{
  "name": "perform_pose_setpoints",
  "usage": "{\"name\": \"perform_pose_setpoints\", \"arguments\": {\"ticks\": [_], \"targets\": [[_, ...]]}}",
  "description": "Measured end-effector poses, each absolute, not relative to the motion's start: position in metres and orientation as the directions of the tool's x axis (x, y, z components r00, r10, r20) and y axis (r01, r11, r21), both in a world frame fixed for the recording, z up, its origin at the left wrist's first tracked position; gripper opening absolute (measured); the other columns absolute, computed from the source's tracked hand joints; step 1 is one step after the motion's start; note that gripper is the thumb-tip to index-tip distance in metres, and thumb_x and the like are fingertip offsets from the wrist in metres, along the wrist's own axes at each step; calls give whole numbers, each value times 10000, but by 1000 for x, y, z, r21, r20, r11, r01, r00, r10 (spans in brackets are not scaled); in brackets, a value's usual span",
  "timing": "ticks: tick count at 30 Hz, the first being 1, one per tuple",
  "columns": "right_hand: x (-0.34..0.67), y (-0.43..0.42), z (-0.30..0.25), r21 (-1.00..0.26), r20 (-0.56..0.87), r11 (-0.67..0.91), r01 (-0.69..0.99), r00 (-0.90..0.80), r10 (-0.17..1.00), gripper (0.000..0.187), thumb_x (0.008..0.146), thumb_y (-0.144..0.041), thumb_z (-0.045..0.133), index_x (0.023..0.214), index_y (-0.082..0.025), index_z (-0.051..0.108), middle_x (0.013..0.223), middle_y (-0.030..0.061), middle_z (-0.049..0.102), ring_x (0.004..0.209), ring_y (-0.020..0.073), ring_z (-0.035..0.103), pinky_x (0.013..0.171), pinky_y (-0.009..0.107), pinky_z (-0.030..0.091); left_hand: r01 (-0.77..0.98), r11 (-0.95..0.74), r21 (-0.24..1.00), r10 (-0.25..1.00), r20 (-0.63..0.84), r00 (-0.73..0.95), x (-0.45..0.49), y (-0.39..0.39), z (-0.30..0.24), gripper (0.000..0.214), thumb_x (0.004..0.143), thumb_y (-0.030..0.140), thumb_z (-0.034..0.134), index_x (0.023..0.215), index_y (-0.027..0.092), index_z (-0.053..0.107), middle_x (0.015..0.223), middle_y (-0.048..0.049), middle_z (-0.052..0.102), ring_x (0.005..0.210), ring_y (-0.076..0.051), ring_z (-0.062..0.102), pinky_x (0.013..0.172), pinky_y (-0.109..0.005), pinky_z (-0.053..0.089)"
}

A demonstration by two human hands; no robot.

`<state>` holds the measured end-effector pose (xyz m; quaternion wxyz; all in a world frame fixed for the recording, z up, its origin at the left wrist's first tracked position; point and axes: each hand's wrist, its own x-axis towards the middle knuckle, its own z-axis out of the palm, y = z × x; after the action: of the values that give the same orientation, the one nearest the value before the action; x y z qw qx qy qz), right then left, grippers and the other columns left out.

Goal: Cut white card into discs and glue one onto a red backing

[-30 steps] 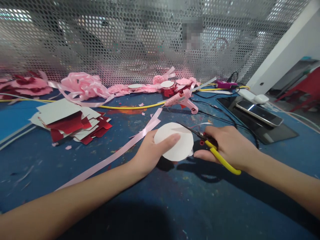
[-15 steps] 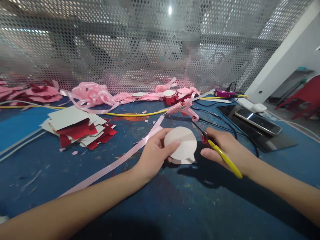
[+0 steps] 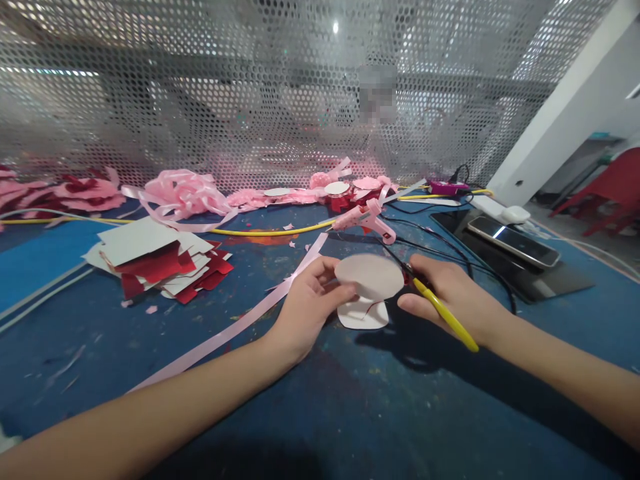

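Observation:
My left hand (image 3: 305, 308) pinches a round white paper disc (image 3: 369, 275) just above the blue table (image 3: 320, 413). A second white piece with a red edge (image 3: 363, 315) hangs or lies right below the disc. My right hand (image 3: 453, 295) is closed round yellow-handled scissors (image 3: 440, 312), whose blades reach toward the disc's right edge. A long pale pink ribbon strip (image 3: 235, 327) runs across the table under my left wrist.
A pile of red and white card pieces (image 3: 155, 261) lies to the left. A pink glue gun (image 3: 365, 219) with yellow cable, pink ribbon bows (image 3: 180, 192), a phone (image 3: 513, 240) on a dark tablet and black cables sit behind. A perforated metal screen (image 3: 250, 100) closes the back.
My left hand has turned the disc flatter and lifted it slightly, and a cut piece now shows below it. The scissors have moved in toward the disc's right edge.

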<state>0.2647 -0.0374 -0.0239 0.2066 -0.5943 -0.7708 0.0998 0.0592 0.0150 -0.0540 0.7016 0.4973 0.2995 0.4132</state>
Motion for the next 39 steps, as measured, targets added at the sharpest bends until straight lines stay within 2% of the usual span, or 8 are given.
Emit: {"name": "perform_pose_setpoints", "arguments": {"ticks": [3,7,10,13,20,25,30,39], "targets": [[264,-37,-23,-401,194,275,874,-212,958,530,763,-730,397,711,-203,415,605,-14,440,525,133,396,495,253,276,-319,199,927,881,-27,472,61,12,-52,416,608,119,766,929,198,514,943,-10,645,856,-171,627,753,-302,531],[264,-37,-24,-391,194,285,875,-225,955,507,779,-710,398,717,-207,407,609,-14,437,526,135,389,495,251,274,-388,285,876,858,-53,511,63,9,-47,401,703,156,684,1079,205,555,1076,-58,647,936,-209,626,795,-341,532],[265,-37,-26,-359,184,286,889,-233,955,476,814,-675,366,723,-209,393,618,-6,448,537,141,386,503,257,283,-367,259,893,866,-47,497,63,10,-47,340,702,201,700,1031,169,621,1000,-68,684,870,-189,641,763,-291,526],[264,-38,-26,-330,163,263,907,-220,962,475,803,-678,376,727,-210,387,636,9,476,545,148,395,507,265,292,-324,206,923,902,-50,429,61,11,-51,389,641,203,760,1009,170,638,954,-56,697,809,-173,643,696,-259,530],[254,-42,-24,-243,130,207,948,-180,975,509,710,-699,508,753,-203,399,667,18,498,570,171,457,517,265,305,-212,102,972,911,-6,412,58,8,-51,378,615,226,781,966,162,654,948,-51,705,817,-186,646,727,-281,530],[249,-45,-25,-207,142,221,953,-194,971,475,731,-668,499,761,-203,403,675,27,515,574,178,485,516,265,313,-125,52,991,895,9,447,59,5,-45,371,633,248,761,975,153,652,954,-66,710,854,-215,655,775,-323,527],[246,-48,-25,-214,158,227,950,-196,968,475,732,-674,487,741,-210,382,673,30,524,561,170,473,510,264,312,-140,38,989,879,34,476,61,1,-41,304,656,246,739,931,152,653,892,-67,719,789,-217,672,752,-334,537],[243,-51,-21,-180,93,186,966,-172,981,558,712,-779,368,737,-222,349,656,38,533,557,204,507,508,281,301,-186,94,978,862,13,507,61,-2,-41,271,666,220,737,916,167,649,859,-43,723,731,-186,683,697,-292,548]]}}
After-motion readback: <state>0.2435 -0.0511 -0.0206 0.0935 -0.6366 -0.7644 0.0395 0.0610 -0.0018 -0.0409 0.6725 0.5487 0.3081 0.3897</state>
